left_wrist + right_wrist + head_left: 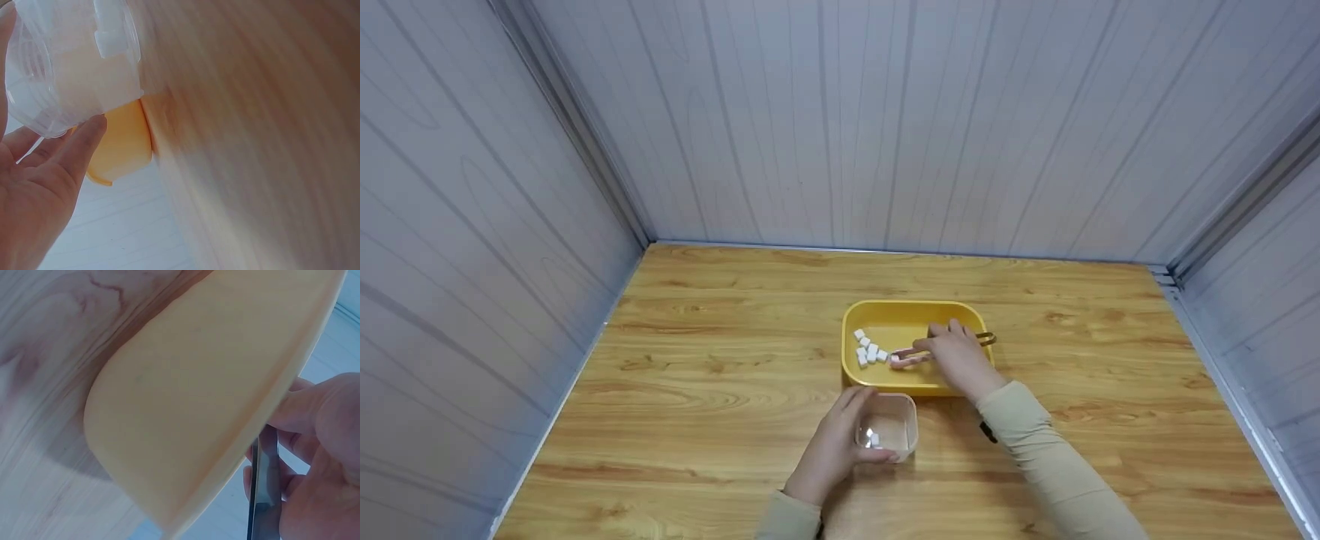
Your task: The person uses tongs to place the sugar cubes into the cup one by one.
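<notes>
My left hand point(831, 448) holds a small clear plastic container point(898, 426), thumb on the near side and fingers at the far side. A few white cubes point(874, 439) lie inside it. In the left wrist view, fingers point(84, 143) support the container's wall point(84, 84). My right hand point(960, 361) grips metal tongs point(988, 339) over a yellow tray point(913, 304). The tong tips reach to a white cube point(895, 360) in the tray. Several more white cubes point(872, 352) are grouped at the tray's left end. In the right wrist view, the tray's outer wall point(185, 388) hides the tong tips.
The wood-grain tabletop point(720, 360) extends around the tray and container. Pale panel walls point(855, 135) enclose it at the back and both sides. The container stands just in front of the tray's near wall.
</notes>
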A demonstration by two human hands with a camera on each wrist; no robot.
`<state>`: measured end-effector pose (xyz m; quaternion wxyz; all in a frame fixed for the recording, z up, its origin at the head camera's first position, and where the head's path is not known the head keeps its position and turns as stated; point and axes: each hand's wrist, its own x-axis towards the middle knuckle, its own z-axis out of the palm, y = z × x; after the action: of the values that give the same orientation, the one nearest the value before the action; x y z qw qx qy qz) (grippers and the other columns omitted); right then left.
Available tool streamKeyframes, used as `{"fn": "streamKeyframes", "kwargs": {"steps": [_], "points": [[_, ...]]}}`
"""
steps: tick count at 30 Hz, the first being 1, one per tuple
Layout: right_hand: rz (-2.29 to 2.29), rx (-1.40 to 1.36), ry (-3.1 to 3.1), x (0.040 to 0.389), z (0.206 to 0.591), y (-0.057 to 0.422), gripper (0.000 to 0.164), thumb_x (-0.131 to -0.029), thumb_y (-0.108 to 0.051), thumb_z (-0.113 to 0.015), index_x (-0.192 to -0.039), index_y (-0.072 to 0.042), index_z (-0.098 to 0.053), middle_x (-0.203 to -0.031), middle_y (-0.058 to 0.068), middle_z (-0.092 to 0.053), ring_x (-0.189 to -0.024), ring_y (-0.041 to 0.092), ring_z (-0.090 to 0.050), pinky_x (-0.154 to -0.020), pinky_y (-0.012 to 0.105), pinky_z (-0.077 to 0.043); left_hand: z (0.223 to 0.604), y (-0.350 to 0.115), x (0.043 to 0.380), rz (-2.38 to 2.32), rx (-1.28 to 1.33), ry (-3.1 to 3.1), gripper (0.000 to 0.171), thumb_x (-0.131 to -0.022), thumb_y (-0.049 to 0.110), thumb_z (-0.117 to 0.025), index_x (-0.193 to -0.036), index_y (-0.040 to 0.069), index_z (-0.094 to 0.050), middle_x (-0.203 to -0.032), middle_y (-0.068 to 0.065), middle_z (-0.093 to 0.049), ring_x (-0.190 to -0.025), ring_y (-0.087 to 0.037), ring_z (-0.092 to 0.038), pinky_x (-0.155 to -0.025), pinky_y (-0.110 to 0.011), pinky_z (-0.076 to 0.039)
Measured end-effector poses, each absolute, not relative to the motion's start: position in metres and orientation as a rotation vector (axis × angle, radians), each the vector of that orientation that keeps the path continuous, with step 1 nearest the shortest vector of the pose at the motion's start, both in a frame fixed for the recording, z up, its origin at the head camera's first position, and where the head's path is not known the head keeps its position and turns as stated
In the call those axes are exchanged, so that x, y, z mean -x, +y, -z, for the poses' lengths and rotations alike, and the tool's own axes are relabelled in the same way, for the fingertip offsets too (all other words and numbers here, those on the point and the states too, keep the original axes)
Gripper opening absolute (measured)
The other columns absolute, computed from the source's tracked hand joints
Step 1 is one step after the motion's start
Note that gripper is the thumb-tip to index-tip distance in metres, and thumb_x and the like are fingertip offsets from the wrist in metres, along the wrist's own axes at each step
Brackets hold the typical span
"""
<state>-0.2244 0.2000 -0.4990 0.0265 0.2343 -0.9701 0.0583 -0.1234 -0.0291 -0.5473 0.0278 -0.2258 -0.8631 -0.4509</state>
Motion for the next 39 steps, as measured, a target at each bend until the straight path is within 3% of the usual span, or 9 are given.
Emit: {"fn": "streamKeyframes", "kwargs": {"steps": [10,21,39], "points": [[-0.255,-0.696,-3.023,0.222,0.496,0.208,0.049,-0.076,0.016,-0.065,-0.11,-0.019,-0.074,-0.093,0.003,-0.056,-0.081,0.024,-0.04,-0.071,0.037,-0.034,0.546,-0.029,0.123,1.39,0.677,-2.684,0.097,-0.059,0.044,-0.085,-0.14,0.009,-0.046,-0.134,0.0,-0.047,-0.123,-0.017,-0.046,-0.107,-0.034,-0.035],[-0.224,-0.689,-2.988,0.211,0.49,0.219,0.035,-0.083,0.002,-0.07,-0.111,-0.018,-0.073,-0.094,0.002,-0.057,-0.082,0.025,-0.043,-0.066,0.037,-0.036,0.547,-0.029,0.123,1.387,0.663,-2.705,0.097,-0.06,0.045,-0.085,-0.14,0.009,-0.045,-0.135,0.001,-0.046,-0.124,-0.017,-0.044,-0.107,-0.035,-0.036],[-0.183,-0.693,-2.925,0.189,0.468,0.235,0.04,-0.08,0.004,-0.072,-0.113,-0.018,-0.071,-0.101,0.005,-0.058,-0.086,0.028,-0.047,-0.073,0.043,-0.042,0.547,-0.028,0.124,1.389,0.644,-2.733,0.095,-0.061,0.043,-0.086,-0.141,0.013,-0.045,-0.135,0.003,-0.046,-0.123,-0.015,-0.045,-0.107,-0.033,-0.036]]}}
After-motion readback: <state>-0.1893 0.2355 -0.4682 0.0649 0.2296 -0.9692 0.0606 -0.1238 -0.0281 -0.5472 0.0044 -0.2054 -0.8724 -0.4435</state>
